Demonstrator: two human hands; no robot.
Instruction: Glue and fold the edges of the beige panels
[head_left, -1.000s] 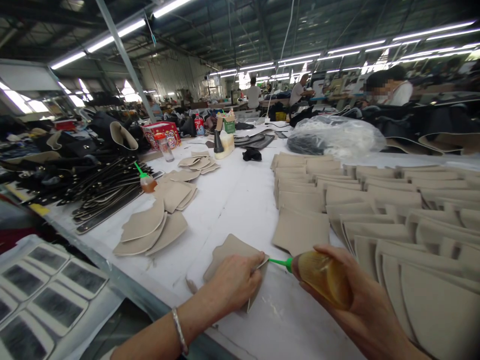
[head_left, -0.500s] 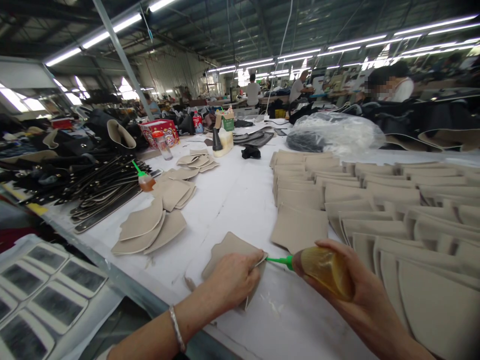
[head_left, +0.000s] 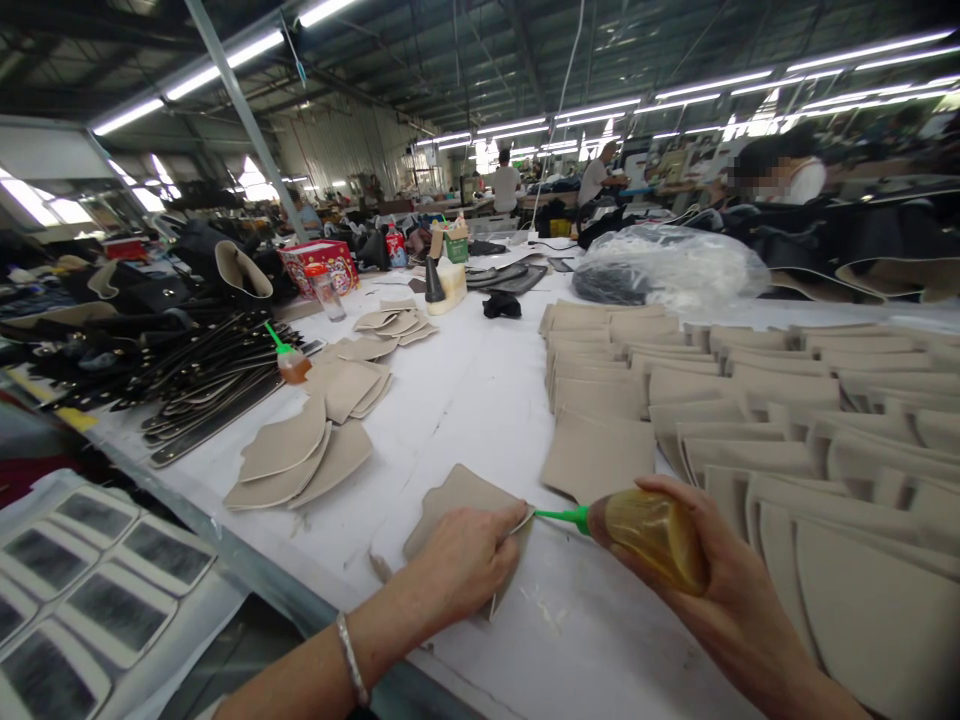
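My left hand (head_left: 469, 560) pinches a beige leather-like piece (head_left: 457, 490) by its right corner, above the white table (head_left: 480, 390). Part of the piece is hidden under my fingers. In my right hand (head_left: 720, 580) lies a squeeze glue bottle (head_left: 652, 535) with amber liquid, tipped on its side. Its green nozzle (head_left: 559, 516) points left, and the tip meets the edge of the beige piece close to my left fingertips. Just beyond the bottle, a stack of similar beige pieces (head_left: 600, 450) rests on the table.
Rows of beige pieces (head_left: 840, 460) cover the right side. Fanned beige pieces (head_left: 289, 455) lie at left, near a second green-tipped bottle (head_left: 291, 362) and black straps (head_left: 210, 390). A plastic-wrapped bundle (head_left: 667, 265) sits at the back. Other people (head_left: 506, 185) are farther off.
The bottle in my right hand has shifted very slightly up, its nozzle tip staying at the edge of the piece. My left hand keeps its place.
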